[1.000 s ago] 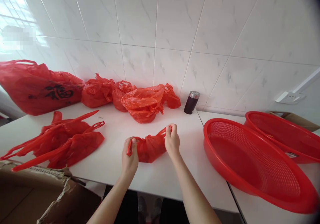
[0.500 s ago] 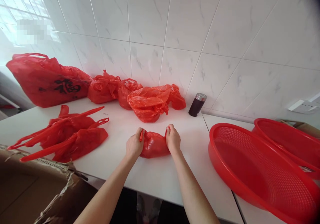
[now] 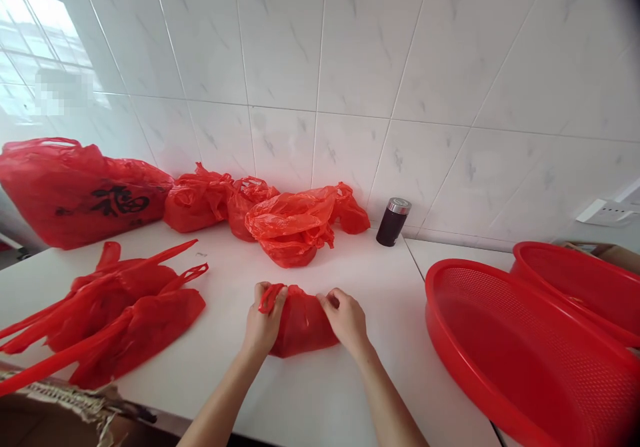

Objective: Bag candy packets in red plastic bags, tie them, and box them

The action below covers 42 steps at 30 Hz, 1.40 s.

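"Bag [image 3: 306,332] first: where is it?"

"On the bench [image 3: 210,354], right in front of me, between my two hands, with its gathered top upward."

"And how are you holding it?"

"My left hand [image 3: 264,320] pinches the top at its left, with a loop of red plastic at the thumb and fingers. My right hand [image 3: 346,319] pinches the upper right edge, fingers curled."

"What's inside?"

"I can't tell through the plastic."

"Anything to your left?"

"A heap of red bags [image 3: 145,294], long handles trailing toward a cardboard box [image 3: 55,400]."

"And along the wall [image 3: 280,54]?"

"A large bag with black lettering [image 3: 80,197], more red bundles, then a dark bottle [image 3: 393,224] with a silvery lid."

"To your right?"

"A red basket [image 3: 445,350], with another basket [image 3: 590,274] behind it."
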### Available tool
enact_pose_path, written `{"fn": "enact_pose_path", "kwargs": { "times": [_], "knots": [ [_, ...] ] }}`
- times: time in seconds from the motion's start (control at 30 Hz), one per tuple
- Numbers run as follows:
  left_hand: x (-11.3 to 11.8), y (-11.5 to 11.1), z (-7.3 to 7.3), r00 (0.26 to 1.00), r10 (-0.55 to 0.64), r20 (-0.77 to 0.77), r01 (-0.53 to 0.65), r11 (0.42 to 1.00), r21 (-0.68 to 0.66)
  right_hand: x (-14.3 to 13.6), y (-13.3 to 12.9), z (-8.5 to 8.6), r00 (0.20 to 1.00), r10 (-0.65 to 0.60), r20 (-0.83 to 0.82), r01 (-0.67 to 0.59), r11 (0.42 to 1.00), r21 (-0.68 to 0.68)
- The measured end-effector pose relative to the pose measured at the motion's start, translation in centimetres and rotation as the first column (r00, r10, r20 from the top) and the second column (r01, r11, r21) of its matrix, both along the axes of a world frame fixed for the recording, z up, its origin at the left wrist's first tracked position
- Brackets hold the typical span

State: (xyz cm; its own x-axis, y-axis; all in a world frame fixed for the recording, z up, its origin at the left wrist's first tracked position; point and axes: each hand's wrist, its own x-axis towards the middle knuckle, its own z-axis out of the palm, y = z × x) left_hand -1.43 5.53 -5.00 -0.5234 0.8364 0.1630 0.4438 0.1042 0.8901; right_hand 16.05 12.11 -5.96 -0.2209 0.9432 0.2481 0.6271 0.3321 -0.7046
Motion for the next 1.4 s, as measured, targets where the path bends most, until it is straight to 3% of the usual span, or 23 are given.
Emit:
{"fn": "enact_pose_path", "kwargs": {
  "times": [0.07,0.2,0.4,0.53,0.73,0.97,1.1,1.2,1.4],
  "knots": [
    [-0.1,0.0,-0.5,0.998,-0.06,0.012,0.061,0.998,-0.009,-0.4,-0.4,-0.5,0.999,0.039,-0.009,-0.039,0.999,0.027],
    [-0.2,0.1,-1.1,0.97,-0.181,-0.162,0.172,0.983,-0.064,-0.5,-0.2,-0.9,0.994,0.112,-0.016,-0.112,0.993,0.04],
    [0.1,0.3,-0.8,0.915,-0.166,-0.367,0.149,0.986,-0.076,0.0,-0.2,-0.7,0.966,0.114,-0.233,-0.123,0.992,-0.026],
    [0.6,0.5,-0.5,0.884,-0.151,-0.443,0.106,0.987,-0.123,0.1,-0.3,-1.2,0.957,0.087,-0.275,-0.097,0.995,-0.021],
    [1.2,2.8,0.3,0.878,-0.14,-0.458,0.053,0.979,-0.198,-0.8,1.1,-2.0,0.985,-0.029,-0.169,0.04,0.997,0.062],
    [0.3,4.9,1.6,0.875,-0.236,-0.424,0.169,0.967,-0.19,-1.2,3.1,-2.4,0.994,-0.059,-0.096,0.067,0.994,0.087],
    [-0.3,4.2,1.0,0.884,-0.254,-0.393,0.21,0.966,-0.151,-0.8,3.1,-2.4,0.982,-0.084,-0.167,0.092,0.995,0.04],
    [-0.7,3.6,0.0,0.907,-0.204,-0.368,0.163,0.977,-0.139,-0.4,3.5,-2.7,0.959,-0.128,-0.252,0.123,0.992,-0.035],
    [-0.6,1.9,-0.5,0.941,-0.114,-0.318,0.069,0.986,-0.15,1.0,4.3,-1.6,0.906,-0.003,-0.424,-0.089,0.976,-0.197]
  ]
}}
